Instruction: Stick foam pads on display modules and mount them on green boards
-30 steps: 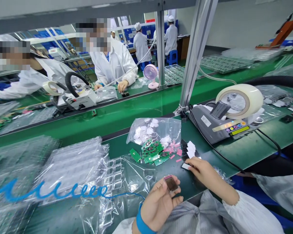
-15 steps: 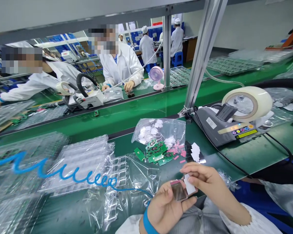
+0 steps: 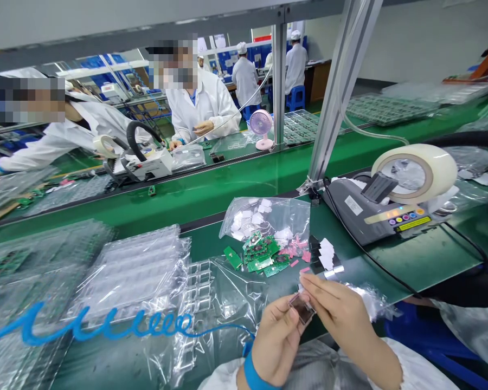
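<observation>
My left hand (image 3: 277,336), with a blue wrist strap, grips a small display module (image 3: 303,310) with a dark face and a clear frame, tilted in the fingers. At its upper edge, my right hand (image 3: 336,304) has thumb and fingers pinched together. Just a corner of a small white piece (image 3: 300,288) shows at those fingertips; the rest is covered. Beyond the hands lies a pile of green circuit boards (image 3: 260,252) beside pink bits (image 3: 296,246). White cut pieces (image 3: 326,254) lie on a black sheet to the right of them.
A clear bag (image 3: 268,211) of white pieces lies behind the boards. Right stands a grey tape dispenser (image 3: 358,214) with a large roll, its cable crossing the bench. Stacked clear trays (image 3: 134,271) and a coiled blue cord (image 3: 106,329) are left. Co-workers (image 3: 205,100) sit across the green conveyor (image 3: 211,187).
My right hand has brought the white piece over the module's upper edge, covering most of it. The left hand has tilted the module and closed more around it. The blue cord has swung lower.
</observation>
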{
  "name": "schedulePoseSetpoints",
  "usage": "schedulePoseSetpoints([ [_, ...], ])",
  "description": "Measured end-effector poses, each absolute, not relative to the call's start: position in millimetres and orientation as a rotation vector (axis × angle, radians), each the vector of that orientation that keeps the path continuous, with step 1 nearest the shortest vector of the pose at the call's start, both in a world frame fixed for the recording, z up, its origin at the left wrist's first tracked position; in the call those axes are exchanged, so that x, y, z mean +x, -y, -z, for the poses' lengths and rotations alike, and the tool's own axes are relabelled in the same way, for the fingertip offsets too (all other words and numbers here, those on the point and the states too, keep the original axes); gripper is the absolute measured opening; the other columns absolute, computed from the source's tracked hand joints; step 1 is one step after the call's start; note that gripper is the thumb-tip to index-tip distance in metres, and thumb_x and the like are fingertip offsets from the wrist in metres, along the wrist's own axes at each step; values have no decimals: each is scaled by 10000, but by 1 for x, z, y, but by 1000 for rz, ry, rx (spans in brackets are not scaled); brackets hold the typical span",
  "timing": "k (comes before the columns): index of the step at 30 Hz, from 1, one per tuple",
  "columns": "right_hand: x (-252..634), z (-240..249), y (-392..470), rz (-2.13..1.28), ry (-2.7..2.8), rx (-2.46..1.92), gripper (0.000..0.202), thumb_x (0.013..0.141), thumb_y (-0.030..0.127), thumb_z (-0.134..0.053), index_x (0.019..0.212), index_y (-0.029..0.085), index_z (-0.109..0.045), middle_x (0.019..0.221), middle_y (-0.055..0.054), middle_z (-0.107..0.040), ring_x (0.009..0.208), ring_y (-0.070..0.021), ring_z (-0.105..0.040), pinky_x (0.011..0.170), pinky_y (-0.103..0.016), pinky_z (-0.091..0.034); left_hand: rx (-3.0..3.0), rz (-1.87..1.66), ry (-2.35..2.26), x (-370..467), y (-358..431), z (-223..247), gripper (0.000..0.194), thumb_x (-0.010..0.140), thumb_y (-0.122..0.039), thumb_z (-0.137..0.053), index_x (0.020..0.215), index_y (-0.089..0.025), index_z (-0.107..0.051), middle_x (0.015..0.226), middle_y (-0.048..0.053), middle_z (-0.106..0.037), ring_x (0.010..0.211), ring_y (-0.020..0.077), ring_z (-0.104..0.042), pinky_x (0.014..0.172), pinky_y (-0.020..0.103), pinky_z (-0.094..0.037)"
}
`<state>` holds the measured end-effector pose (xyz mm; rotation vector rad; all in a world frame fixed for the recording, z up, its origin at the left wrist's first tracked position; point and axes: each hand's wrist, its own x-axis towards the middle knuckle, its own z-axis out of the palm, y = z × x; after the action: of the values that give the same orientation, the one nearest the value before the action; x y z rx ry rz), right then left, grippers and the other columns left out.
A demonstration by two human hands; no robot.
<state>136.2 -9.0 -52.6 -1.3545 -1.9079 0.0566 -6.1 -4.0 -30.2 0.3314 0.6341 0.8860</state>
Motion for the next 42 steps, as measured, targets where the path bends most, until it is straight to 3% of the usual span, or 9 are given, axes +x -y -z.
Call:
schedulePoseSetpoints([
  [10, 138, 54, 1, -242, 1860, -1372, 154, 862, 174, -490, 872, 205, -640, 1005, -59, -687, 883, -174, -653, 745, -305, -547, 282, -881, -605, -4, 0, 36, 246, 661, -232, -738, 857, -87, -711, 881, 94, -720, 854, 150, -621, 821, 241, -462],
  [15, 141, 47, 12, -253, 1805, -1429, 160, 862, 177, -450, 790, 205, -590, 1010, -81, -620, 918, -204, -601, 759, -353, -509, 70, -852, -581, -4, -6, 49, 172, 666, -263, -734, 789, -143, -725, 867, 57, -737, 840, 142, -650, 841, 248, -466],
  [19, 172, 57, 22, -417, 1661, -1569, 201, 876, 286, -438, 735, 209, -559, 923, -62, -586, 833, -181, -596, 698, -301, -495, 97, -810, -531, -9, -11, 48, 272, 663, -334, -727, 850, -136, -724, 1026, 117, -709, 970, 223, -639, 833, 269, -474],
  [23, 210, 84, 22, -386, 1581, -1749, 243, 788, 386, -545, 640, 200, -595, 858, -94, -585, 843, -269, -570, 751, -440, -451, 205, -820, -412, -16, -11, 37, 273, 668, -316, -725, 881, -147, -717, 1122, 116, -671, 1036, 246, -613, 846, 278, -474],
  [26, 214, 85, 22, -387, 1534, -1766, 232, 761, 424, -583, 772, 199, -639, 955, -122, -581, 940, -309, -544, 832, -508, -409, 270, -768, -327, -18, -9, 28, 279, 697, -317, -701, 910, -137, -707, 1126, 128, -666, 1033, 238, -616, 847, 272, -476],
  [28, 203, 72, 22, -548, 1508, -1661, 265, 814, 439, -529, 928, 221, -631, 1040, -105, -587, 980, -269, -558, 861, -442, -434, 293, -722, -275, -16, -7, 24, 277, 710, -307, -691, 923, -131, -703, 1119, 135, -667, 1030, 236, -618, 846, 267, -477],
  [30, 187, 55, 21, -964, 1389, -1392, 305, 854, 455, -487, 1030, 241, -614, 1087, -83, -600, 987, -224, -578, 861, -364, -456, 287, -691, -234, -14, -5, 22, 276, 715, -293, -690, 932, -123, -699, 1124, 133, -665, 1029, 232, -618, 852, 266, -477],
  [34, 156, 34, 11, -1723, 991, -814, 375, 770, 468, -625, 1056, 226, -646, 1082, -77, -628, 984, -214, -574, 853, -327, -443, 201, -700, -160, -12, -3, 24, 262, 729, -252, -682, 934, -88, -691, 1001, 85, -717, 920, 165, -646, 874, 269, -481],
  [42, 132, 47, 3, -1940, 735, -624, 385, 638, 523, -707, 862, 213, -665, 1067, -75, -622, 932, -213, -599, 821, -346, -466, 111, -717, -158, -16, -1, 34, 245, 713, -237, -699, 916, -100, -694, 929, 42, -736, 890, 152, -650, 888, 283, -466],
])
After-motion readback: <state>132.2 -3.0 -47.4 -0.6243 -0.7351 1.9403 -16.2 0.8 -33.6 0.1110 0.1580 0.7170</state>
